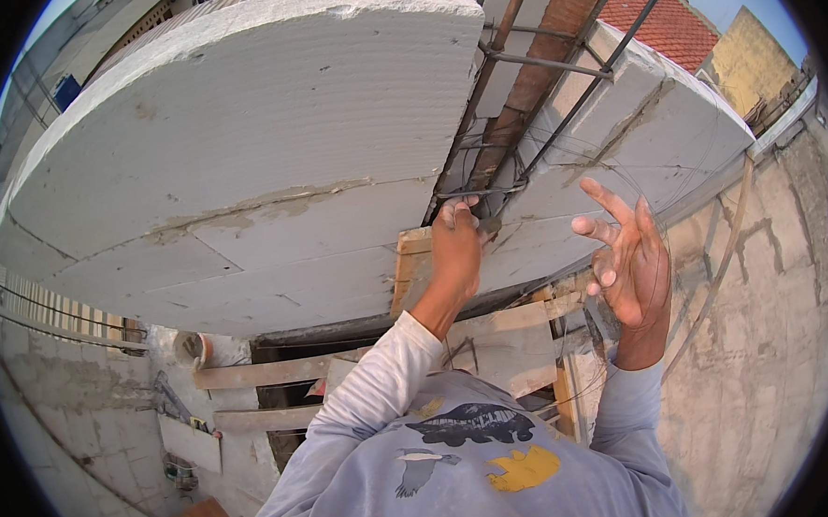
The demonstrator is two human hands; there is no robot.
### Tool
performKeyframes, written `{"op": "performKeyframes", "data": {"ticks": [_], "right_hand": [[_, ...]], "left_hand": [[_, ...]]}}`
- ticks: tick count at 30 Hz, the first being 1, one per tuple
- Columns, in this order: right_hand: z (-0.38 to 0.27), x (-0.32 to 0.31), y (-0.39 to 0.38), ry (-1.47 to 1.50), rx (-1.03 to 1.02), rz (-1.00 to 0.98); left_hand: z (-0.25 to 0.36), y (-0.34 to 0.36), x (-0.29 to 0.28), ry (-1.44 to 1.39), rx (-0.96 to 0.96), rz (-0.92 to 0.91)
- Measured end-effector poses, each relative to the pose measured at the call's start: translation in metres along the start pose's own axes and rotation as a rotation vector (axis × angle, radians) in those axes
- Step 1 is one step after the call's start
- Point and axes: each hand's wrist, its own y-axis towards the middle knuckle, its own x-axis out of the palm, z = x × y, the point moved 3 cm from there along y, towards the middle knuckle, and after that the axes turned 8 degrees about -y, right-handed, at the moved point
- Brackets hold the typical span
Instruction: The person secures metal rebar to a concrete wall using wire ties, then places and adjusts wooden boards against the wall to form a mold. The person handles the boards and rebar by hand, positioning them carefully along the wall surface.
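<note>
My left hand (457, 247) is closed at the lower end of a rebar cage (516, 58), its fingertips against the lowest stirrup (482, 192). What those fingers grip is hidden behind them. To the right, my right hand (631, 261) is raised with its palm turned up and its fingers spread. Thin loose wires (687, 191) loop around it, and I cannot tell whether any touch the fingers. The cage stands in a gap between a large white block wall (266, 107) and a shorter block wall (645, 120). A wooden board (539, 51) lies behind the bars.
Just under my left hand, a short wooden piece (408, 268) leans at the wall. Scaffold planks (275, 372) cross below me over a drop. A rough block wall (761, 278) rises on the right. An orange bucket (203, 351) sits at lower left.
</note>
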Motion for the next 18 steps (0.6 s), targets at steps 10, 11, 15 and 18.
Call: {"op": "performKeyframes", "data": {"ticks": [10,11,15,18], "right_hand": [[-0.002,-0.008,-0.058,-1.286,-0.250,0.530],[0.009,0.000,-0.050,-1.504,-0.226,0.597],[0.042,-0.010,-0.014,-1.507,-0.184,0.489],[0.049,-0.007,0.011,-1.484,-0.073,0.457]], "left_hand": [[-0.031,-0.025,-0.029,0.316,0.146,-0.084],[-0.037,-0.033,-0.035,0.317,0.119,-0.093],[-0.066,-0.062,-0.056,0.539,0.175,-0.143],[-0.056,-0.091,-0.059,0.663,0.274,-0.191]]}}
